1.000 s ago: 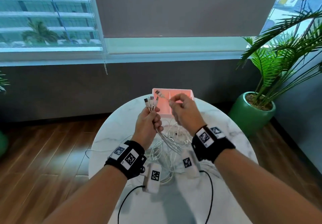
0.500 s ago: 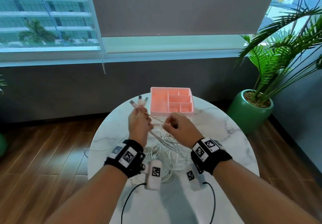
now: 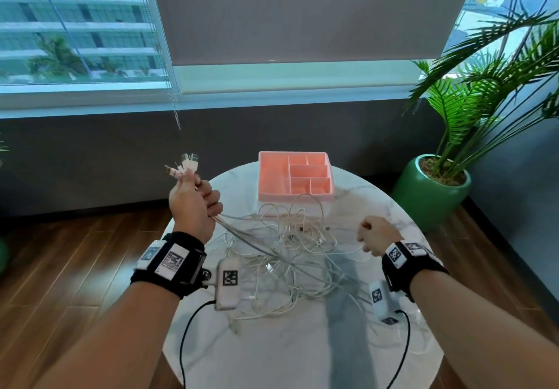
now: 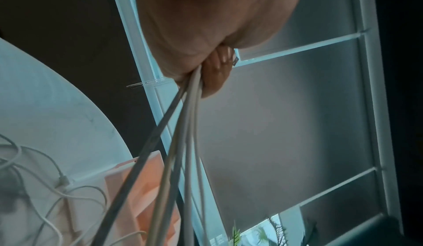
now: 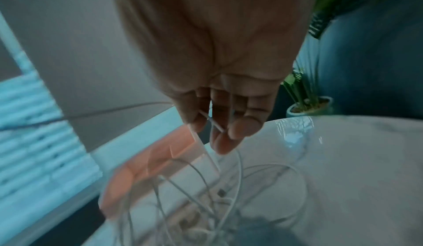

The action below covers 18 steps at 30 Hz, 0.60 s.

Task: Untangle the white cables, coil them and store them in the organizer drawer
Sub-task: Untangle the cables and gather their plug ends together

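Note:
A tangle of white cables [image 3: 290,255] lies on the round marble table [image 3: 302,355]. My left hand [image 3: 196,204] is raised over the table's left edge and grips a bundle of several cable ends, their plugs [image 3: 186,166] sticking up above the fist. The strands [image 4: 183,132] run taut from it down into the tangle. My right hand [image 3: 375,237] is low at the right, its fingers [image 5: 228,123] curled round one thin white cable [image 5: 213,121] drawn across from the left hand. The pink organizer drawer [image 3: 295,177] with several compartments stands at the table's far edge.
A green pot [image 3: 429,192] with a palm stands on the wooden floor right of the table. A dark wall and a window with a blind run behind. Black leads [image 3: 184,343] from my wrist bands hang over the table's near edge.
My hands have drawn apart: the left went left and up with the plug bundle, the right swept right and down along one cable, pulling it taut across the tangle.

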Motion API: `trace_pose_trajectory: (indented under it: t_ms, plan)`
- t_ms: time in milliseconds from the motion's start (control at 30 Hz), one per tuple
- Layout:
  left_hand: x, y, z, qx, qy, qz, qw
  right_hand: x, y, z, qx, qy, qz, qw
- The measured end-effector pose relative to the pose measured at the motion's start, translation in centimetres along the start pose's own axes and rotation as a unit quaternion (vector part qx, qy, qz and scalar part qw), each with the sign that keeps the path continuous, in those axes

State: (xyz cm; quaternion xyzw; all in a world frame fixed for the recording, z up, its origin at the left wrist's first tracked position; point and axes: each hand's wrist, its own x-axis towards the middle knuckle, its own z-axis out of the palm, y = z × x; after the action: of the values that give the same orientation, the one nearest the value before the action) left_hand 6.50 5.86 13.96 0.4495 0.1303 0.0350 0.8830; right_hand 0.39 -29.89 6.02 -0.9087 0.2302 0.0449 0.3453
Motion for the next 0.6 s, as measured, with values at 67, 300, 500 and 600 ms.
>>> trace_pose_trajectory:
  t_ms: [67, 300, 500, 600]
  plan:
    - [-0.4, -0.4, -0.1, 0.04, -0.009, 0.001, 0.999, -0.2, -1.5, -1.2, 0.153, 0.025, 0.028, 0.987]
    - [-2.8, -2.6, 2.5, 0.166, -0.111, 0.028, 0.979, -3.5, -13.7, -8.1, 0.4, 0.064, -0.185, 0.895]
    - [-3.5, -3.1, 5.8, 0.261, -0.2, 0.071, 0.942, -8.7, -20.6, -8.9, 0.447, -0.102, -0.334, 0.823]
    - [-3.6, -4.1, 6.8, 0.294, -0.213, 0.064, 0.93, -10.0, -21.4, -7.6, 0.431, -0.134, -0.361, 0.816]
